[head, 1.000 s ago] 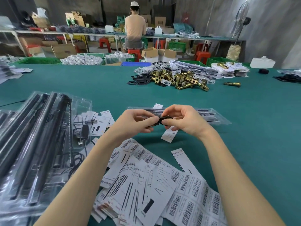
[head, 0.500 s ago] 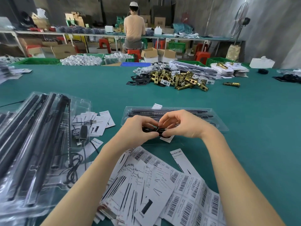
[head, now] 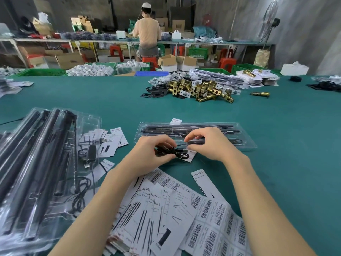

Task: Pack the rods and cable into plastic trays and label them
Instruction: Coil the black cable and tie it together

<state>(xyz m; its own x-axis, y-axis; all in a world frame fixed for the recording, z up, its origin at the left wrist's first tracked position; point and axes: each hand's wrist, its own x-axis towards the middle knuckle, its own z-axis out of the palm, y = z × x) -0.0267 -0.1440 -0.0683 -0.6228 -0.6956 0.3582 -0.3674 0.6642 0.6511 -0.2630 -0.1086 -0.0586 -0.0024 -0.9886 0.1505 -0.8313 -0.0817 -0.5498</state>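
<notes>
Here the left hand [head: 155,150] pinches the coiled cable [head: 174,152] just in front of the plastic tray [head: 247,143], while the right hand [head: 208,143] nips its plug end, likely keeping the bundle tight to fit beside the rods [head: 193,126].

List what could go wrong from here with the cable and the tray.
1. The cable is a loose coil pinched between the left hand and right hand; if either grip slackens, it could spring open and not fit its pocket.
2. The coil hovers over a card beside the tray; it might drag the card along.
3. Pressing on the light tray may push it or unseat the rods.
</notes>
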